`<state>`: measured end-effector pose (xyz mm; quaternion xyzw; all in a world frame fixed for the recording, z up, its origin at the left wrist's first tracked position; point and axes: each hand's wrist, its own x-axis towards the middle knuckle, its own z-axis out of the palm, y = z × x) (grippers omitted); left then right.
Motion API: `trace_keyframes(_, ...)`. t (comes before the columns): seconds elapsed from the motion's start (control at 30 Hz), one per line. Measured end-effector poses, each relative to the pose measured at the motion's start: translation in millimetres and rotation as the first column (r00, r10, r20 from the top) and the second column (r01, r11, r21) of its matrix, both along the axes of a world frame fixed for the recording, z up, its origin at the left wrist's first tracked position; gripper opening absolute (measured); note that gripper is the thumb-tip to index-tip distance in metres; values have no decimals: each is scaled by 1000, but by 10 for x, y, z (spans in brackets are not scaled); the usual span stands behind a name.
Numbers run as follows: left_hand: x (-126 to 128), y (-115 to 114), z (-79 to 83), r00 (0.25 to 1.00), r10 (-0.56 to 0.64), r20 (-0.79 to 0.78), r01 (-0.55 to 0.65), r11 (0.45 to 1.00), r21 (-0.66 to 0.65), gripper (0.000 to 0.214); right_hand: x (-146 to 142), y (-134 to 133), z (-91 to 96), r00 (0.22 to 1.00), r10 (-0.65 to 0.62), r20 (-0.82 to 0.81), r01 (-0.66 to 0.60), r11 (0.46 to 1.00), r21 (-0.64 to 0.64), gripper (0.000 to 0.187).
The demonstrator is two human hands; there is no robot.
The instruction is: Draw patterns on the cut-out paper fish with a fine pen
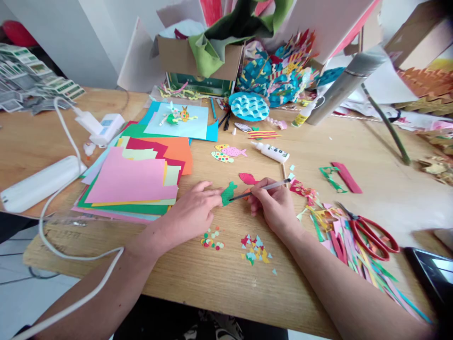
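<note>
Right grip (pixel 274 204) closed on brush (pixel 269 186)

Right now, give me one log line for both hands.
left hand: on green paper fish | right hand: holding slim tool, tip at fish | nearby: red paper fish

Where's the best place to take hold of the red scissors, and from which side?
Take the scissors by their red finger loops, coming from the right. The loops are the widest part and sit nearest that side, while the blades point away, and the paper strips lie to their left.
</note>
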<state>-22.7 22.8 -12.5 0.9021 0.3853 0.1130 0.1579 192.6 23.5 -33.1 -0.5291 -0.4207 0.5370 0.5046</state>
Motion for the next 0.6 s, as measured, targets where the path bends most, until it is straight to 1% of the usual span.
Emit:
trace_keyframes(0.1,0,0,-13,1000,2,9,-2,1000,-3,42,0,17,-26,999,-45,-5,45,996,73,32)
trace_keyframes(0.17,-1,2,-20,1000,6,12,-5,1000,-11,42,-1,27,-35,998,-52,18,50,994,100,35)
trace_keyframes(0.3,-4,2,-29,1000,14,9,-14,1000,-26,41,1,40,-41,998,-33,49,29,995,91,37)
trace_keyframes(0.6,15,-6,0,999,24,-21,-24,999,-29,46,-2,66,-53,998,-18,56,13,996,93,40)
